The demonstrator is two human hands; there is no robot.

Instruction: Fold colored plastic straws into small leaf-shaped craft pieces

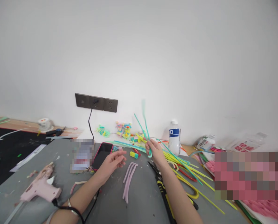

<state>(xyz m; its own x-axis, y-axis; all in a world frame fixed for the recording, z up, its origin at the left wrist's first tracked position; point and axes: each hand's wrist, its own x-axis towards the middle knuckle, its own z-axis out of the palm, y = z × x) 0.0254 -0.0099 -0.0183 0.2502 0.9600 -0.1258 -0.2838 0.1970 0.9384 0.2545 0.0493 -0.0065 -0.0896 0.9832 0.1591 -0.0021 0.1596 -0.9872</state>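
My right hand is closed around teal pipe cleaners, whose ends stick up above my fingers; one tip is blurred by motion. My left hand hovers over the grey table with its fingers loosely apart and nothing in them. Between and below my hands lie bent lavender pipe cleaners. A small yellow piece with a teal end sits between the two hands. Pliers with black and yellow handles lie beside my right forearm. Long yellow pipe cleaners spread out to its right.
At left lies a pink glue gun with a black cord. A phone in a pink case is behind my left hand. Small pipe-cleaner figures stand along the wall, and a white bottle stands at the back right. A wall socket holds a plug.
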